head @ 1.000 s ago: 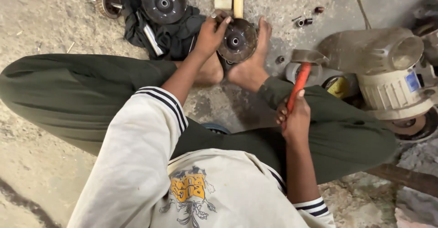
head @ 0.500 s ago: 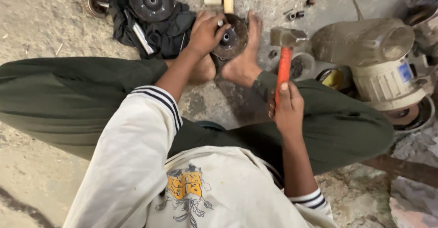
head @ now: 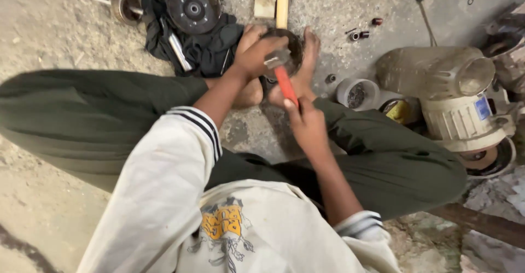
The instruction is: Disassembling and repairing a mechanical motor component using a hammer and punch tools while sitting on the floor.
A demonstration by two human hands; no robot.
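You are at the striking step: your left hand (head: 257, 54) is clamped over the dark round part (head: 292, 46) pinned between your bare feet at 12 o'clock; your right hand (head: 309, 125) has its fingers wrapped tight on the red-handled hammer (head: 284, 79), head just at the part; the next blow calls for keeping left fingers off the strike spot; the pale motor housing (head: 465, 114) sits at 3 o'clock
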